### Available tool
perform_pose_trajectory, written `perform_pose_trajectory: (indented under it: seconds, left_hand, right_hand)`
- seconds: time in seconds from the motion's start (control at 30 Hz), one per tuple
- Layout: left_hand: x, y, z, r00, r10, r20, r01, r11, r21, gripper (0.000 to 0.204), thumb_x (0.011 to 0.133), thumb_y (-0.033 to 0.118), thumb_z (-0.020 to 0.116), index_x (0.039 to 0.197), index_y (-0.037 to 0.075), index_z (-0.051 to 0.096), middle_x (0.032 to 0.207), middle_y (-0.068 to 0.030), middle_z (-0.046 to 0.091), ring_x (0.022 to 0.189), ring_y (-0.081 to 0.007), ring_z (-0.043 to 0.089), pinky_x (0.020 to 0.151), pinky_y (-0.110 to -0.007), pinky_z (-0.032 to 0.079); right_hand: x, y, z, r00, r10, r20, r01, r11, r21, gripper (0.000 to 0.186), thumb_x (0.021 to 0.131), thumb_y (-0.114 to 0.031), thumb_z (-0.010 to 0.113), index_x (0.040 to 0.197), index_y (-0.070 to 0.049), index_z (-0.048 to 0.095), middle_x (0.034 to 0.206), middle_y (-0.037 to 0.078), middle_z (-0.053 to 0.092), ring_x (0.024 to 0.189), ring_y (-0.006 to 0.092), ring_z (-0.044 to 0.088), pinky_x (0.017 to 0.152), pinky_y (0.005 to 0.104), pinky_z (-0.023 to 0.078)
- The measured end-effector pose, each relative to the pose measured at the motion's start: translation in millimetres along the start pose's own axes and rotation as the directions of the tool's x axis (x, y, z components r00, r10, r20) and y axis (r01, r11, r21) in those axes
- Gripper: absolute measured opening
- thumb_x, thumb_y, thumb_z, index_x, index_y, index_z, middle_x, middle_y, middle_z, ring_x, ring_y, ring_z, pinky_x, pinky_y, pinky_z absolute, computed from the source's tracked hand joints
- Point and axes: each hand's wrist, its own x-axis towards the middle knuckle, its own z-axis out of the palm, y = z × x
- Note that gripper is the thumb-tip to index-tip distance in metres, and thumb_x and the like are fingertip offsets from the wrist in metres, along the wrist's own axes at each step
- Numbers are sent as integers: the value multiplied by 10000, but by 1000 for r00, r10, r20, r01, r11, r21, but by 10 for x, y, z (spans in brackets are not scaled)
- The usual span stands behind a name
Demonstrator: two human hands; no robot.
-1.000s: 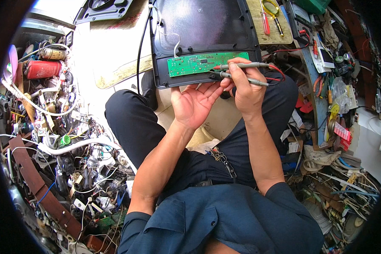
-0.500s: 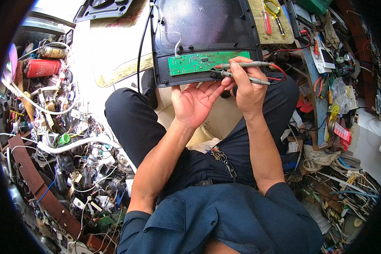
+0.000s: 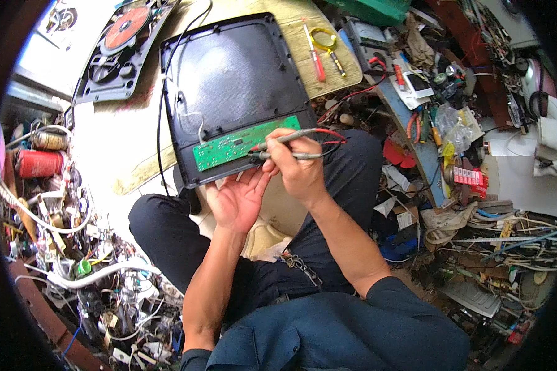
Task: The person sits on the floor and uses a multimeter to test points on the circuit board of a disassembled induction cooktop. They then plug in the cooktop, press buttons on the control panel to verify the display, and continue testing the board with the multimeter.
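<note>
A black plastic panel lies in front of me, and a long green circuit board is fixed along its near edge. My right hand is closed round two grey test probes, held side by side like chopsticks. Their tips point left at the board's near edge; whether they touch it I cannot tell. Palm up, my left hand rests at the panel's near edge with fingers stretched, some fingertips partly hidden by the panel's edge. A thin white wire runs to the board.
A red-handled screwdriver and a yellow-rimmed magnifier lie on the wooden board right of the panel. Another black housing sits at the far left. Heaped scrap parts and cables flank my legs.
The view has turned and shifted, so the panel, board and both hands appear lower, farther left and tilted. More of the far housing shows. Both hands keep nearly the same pose at the board.
</note>
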Motion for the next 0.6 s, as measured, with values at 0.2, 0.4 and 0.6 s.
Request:
perform_pose_trajectory:
  seconds: [0.2,0.4,0.6]
  left_hand:
    - [13,5,-3,1000,-10,-15,10,1000,17,789,1012,679,373,1432,25,505,1497,-273,496,1390,-406,492,1173,-554,403]
    - [31,39,-87,999,-28,45,29,999,-19,762,1014,674,385,1379,24,548,1488,-263,511,1391,-402,493,1189,-553,380]
    - [27,12,-5,999,-28,19,28,999,-18,781,1012,680,385,1382,9,538,1486,-260,512,1396,-411,484,1197,-563,369]
  right_hand:
    - [15,12,13,999,-46,9,46,999,24,149,980,-94,615,968,43,672,770,60,681,599,99,654,538,262,532]
    - [5,-5,32,1000,-18,-4,18,1000,17,143,975,-92,621,967,40,675,772,66,683,601,103,662,536,265,531]
    - [13,0,26,999,-40,-18,41,999,14,146,973,-94,621,965,42,673,772,66,684,602,102,663,537,265,532]
